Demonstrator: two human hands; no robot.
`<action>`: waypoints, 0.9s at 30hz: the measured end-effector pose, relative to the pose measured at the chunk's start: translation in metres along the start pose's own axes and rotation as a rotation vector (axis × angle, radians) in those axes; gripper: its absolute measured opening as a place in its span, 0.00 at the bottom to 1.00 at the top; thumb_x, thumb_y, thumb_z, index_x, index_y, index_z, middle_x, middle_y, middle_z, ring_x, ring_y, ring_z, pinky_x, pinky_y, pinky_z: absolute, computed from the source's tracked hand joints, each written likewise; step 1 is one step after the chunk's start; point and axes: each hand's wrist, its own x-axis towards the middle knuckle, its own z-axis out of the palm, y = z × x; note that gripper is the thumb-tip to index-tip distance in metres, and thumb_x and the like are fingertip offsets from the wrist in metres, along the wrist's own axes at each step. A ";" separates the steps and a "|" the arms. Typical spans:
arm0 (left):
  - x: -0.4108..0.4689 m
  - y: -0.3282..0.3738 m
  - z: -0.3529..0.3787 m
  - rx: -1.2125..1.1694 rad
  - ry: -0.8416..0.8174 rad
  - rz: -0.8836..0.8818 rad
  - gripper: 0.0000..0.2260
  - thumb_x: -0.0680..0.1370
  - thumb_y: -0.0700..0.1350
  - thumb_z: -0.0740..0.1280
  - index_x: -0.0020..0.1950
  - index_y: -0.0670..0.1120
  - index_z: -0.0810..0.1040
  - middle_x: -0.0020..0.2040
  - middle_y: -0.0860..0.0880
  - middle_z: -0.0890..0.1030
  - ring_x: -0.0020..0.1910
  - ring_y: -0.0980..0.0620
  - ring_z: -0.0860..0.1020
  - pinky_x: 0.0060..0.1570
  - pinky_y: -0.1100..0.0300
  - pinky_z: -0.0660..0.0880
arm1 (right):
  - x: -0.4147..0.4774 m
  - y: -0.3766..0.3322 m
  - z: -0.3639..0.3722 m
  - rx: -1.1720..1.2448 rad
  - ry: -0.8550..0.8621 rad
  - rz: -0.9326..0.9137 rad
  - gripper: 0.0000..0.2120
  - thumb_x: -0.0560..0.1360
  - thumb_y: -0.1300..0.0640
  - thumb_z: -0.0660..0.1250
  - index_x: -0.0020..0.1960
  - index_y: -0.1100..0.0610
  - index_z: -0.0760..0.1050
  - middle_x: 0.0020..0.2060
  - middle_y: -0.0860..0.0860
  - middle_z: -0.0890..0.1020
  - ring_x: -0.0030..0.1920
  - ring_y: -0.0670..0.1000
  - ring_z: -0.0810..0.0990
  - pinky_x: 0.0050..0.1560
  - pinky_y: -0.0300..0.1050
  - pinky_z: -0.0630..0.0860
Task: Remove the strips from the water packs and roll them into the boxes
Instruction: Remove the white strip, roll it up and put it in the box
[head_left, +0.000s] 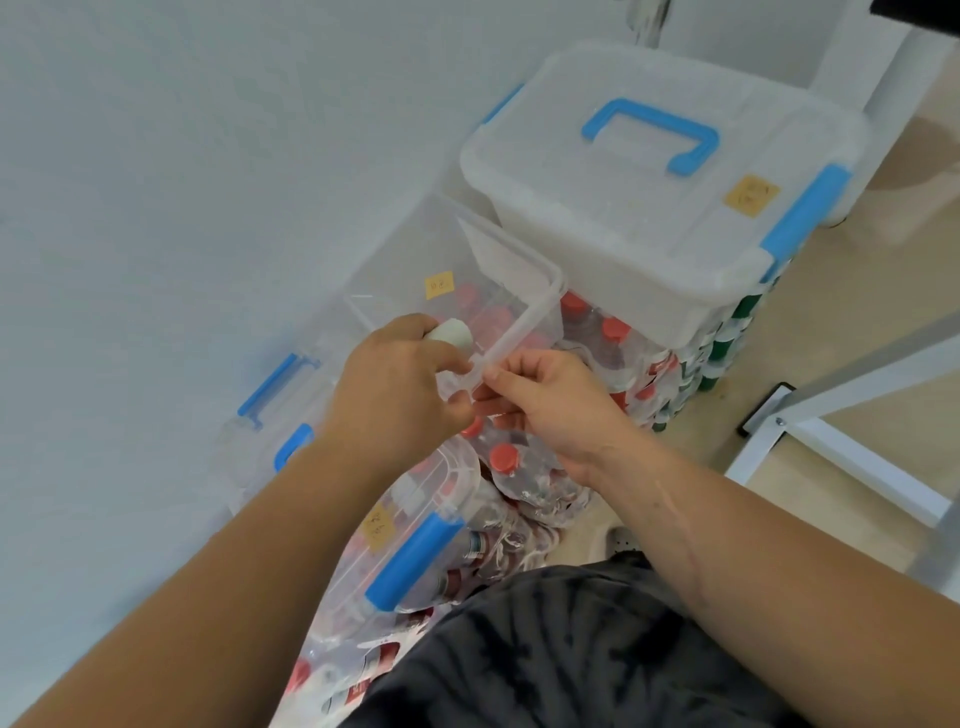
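Left hand (395, 400) is gripping the roll (453, 332), right hand (558, 410) pinching the strip (453, 387) just right of it, over the box (524, 327).

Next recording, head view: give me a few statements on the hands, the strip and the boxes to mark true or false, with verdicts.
1. The left hand holds a white roll. True.
2. The right hand hangs empty. False: its fingers pinch a clear strip close to the left hand.
3. The box with the blue handle is open. False: its lid is on.
4. The bottle caps below the hands are red. True.
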 end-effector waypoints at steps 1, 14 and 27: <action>0.000 0.001 0.001 0.013 0.012 0.006 0.11 0.64 0.43 0.77 0.46 0.47 0.87 0.49 0.47 0.82 0.44 0.45 0.81 0.44 0.53 0.79 | 0.000 0.000 0.001 -0.009 -0.005 0.003 0.11 0.81 0.60 0.66 0.53 0.69 0.79 0.42 0.56 0.86 0.37 0.47 0.85 0.34 0.35 0.78; -0.001 0.005 0.005 0.105 0.058 0.010 0.10 0.64 0.43 0.77 0.44 0.47 0.85 0.46 0.48 0.82 0.41 0.46 0.80 0.43 0.58 0.75 | 0.001 0.001 0.004 -0.287 -0.027 -0.044 0.12 0.83 0.52 0.62 0.50 0.59 0.79 0.42 0.54 0.85 0.37 0.50 0.82 0.46 0.52 0.83; 0.002 0.002 -0.022 0.033 0.119 0.034 0.09 0.65 0.42 0.75 0.45 0.47 0.86 0.49 0.48 0.82 0.43 0.47 0.80 0.44 0.50 0.81 | 0.002 0.001 0.000 -0.267 -0.083 -0.066 0.11 0.84 0.54 0.60 0.46 0.57 0.77 0.45 0.58 0.86 0.45 0.56 0.85 0.41 0.43 0.79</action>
